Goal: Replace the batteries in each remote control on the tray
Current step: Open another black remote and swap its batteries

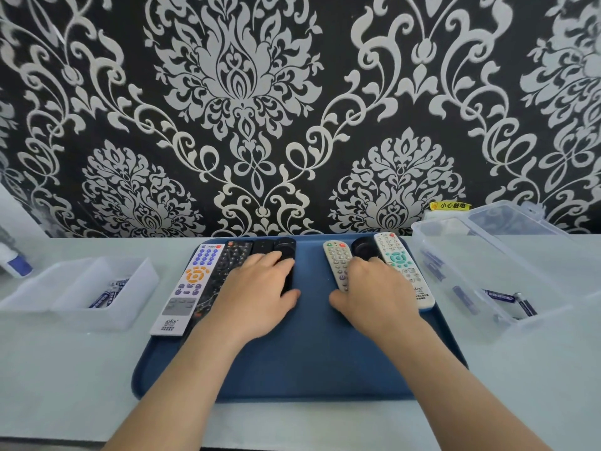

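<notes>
On the tray [309, 336], your left hand [257, 288] rests on a black remote [285, 247], your right hand [374, 288] on another remote [363, 247], fingers [276, 259] relaxed.

A small yellow rectangular sticker [450, 206] on the black-and-silver damask wallpaper [292, 109] read "小心触电" in black characters. The long white remote with blue and orange buttons [187, 284] bore a logo and lines of print near its lower end, too small to read. Print on the white remote with teal buttons [400, 263] and on the blue-and-white batteries [105, 296] was equally illegible.
</notes>
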`<state>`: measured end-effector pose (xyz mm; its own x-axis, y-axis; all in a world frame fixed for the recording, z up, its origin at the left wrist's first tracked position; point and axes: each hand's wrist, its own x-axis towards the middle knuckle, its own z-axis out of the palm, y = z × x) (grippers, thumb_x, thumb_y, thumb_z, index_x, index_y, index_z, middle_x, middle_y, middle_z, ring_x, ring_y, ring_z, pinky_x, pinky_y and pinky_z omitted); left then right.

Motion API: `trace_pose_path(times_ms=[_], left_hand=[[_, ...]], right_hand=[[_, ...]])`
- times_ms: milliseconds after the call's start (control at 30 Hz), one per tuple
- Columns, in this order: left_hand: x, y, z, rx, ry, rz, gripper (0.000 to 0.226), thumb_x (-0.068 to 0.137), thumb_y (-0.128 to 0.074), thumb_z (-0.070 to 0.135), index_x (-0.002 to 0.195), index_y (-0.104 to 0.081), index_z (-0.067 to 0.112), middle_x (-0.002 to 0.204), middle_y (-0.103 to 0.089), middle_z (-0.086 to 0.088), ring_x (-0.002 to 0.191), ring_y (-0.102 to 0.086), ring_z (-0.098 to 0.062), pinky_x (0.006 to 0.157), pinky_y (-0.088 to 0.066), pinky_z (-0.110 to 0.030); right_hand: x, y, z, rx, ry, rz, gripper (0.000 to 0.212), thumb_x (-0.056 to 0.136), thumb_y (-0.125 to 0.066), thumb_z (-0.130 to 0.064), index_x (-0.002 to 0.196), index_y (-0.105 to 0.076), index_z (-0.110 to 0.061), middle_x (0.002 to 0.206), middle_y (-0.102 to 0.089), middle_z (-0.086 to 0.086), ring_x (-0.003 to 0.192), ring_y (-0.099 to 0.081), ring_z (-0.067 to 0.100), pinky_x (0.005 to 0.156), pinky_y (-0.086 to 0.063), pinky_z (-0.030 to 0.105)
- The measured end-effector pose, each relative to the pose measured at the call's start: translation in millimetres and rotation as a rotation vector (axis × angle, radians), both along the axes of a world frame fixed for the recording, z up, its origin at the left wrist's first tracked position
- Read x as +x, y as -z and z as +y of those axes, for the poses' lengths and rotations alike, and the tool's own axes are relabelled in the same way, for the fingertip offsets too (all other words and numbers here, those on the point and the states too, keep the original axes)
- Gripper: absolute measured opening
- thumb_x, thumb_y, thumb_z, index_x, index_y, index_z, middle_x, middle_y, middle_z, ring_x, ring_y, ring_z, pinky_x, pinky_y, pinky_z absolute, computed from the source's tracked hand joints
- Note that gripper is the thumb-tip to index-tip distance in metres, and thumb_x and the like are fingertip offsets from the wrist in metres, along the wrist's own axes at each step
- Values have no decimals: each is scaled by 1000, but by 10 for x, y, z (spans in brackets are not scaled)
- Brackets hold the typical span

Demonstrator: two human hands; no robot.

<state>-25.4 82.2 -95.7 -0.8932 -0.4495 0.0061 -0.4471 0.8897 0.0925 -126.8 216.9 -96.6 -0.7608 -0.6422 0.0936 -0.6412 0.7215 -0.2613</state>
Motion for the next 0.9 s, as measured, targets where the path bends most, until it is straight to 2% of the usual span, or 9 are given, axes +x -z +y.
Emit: trace_pose_path(times_ms=[67,167,267,333,400,500,667,800,900], left_hand=[[26,41,-15,-4,19,-146,65,99,-35,48,153,-12,20,161,-10,2,147,-8,-16,118,-14,-40],[30,76,-28,37,-11,-206,68,100,-29,48,154,-1,17,162,6,0,149,2,-15,118,-4,-40],[-19,11,15,38,-37,-14,55,101,-30,44,146,-30,14,157,-24,-4,144,-21,-18,115,-18,-38],[-52,-53,61,207,-64,308,32,100,-35,41,113,-56,21,122,-58,-1,114,-51,-16,100,-36,-36],[-86,-148,177,661,-86,571,31,97,-39,46,89,-60,25,93,-65,7,90,-59,-10,92,-45,-38],[-122,-228,409,1196,-54,683,35,100,-44,39,98,-70,16,76,-71,5,75,-67,-10,77,-57,-32],[-189,-162,504,1166,-44,761,29,99,-48,30,101,-68,9,74,-62,-5,63,-57,-13,75,-59,-37],[-181,-138,471,1048,11,773,23,99,-48,27,111,-67,24,96,-73,-6,91,-68,-27,87,-55,-46],[-187,-112,451,879,28,794,27,90,-49,35,112,-66,35,100,-72,8,99,-66,-17,91,-51,-47]], right_hand=[[-57,-3,15,-66,11,-120,24,86,-57,-36,82,-49,-14,79,-48,0,76,-50,25,63,-35,32],[-138,-96,52,-460,62,-620,29,90,-53,-27,64,-50,-15,56,-54,-3,55,-50,16,51,-37,25],[-146,-252,115,-894,108,-1319,28,96,-43,-19,85,-66,-8,76,-73,9,67,-65,16,62,-48,25],[-148,-304,141,-993,46,-1550,30,99,-42,-21,96,-68,-5,89,-74,16,75,-70,24,71,-55,35],[-124,-304,134,-1020,-29,-1578,31,102,-46,-28,99,-69,-6,91,-73,15,72,-71,24,69,-58,35],[-62,-271,96,-1069,-105,-1500,27,100,-52,-30,107,-65,-7,88,-73,13,64,-68,20,61,-58,30],[-17,-228,61,-1115,-171,-1351,22,100,-53,-19,113,-62,-2,90,-65,17,68,-63,20,65,-53,33],[-43,-212,60,-1053,-215,-1277,23,101,-49,-15,119,-63,-9,103,-72,18,89,-69,25,80,-54,40],[-87,-195,46,-956,-194,-1271,28,90,-47,-19,111,-65,-21,107,-68,21,89,-63,22,77,-43,40]])
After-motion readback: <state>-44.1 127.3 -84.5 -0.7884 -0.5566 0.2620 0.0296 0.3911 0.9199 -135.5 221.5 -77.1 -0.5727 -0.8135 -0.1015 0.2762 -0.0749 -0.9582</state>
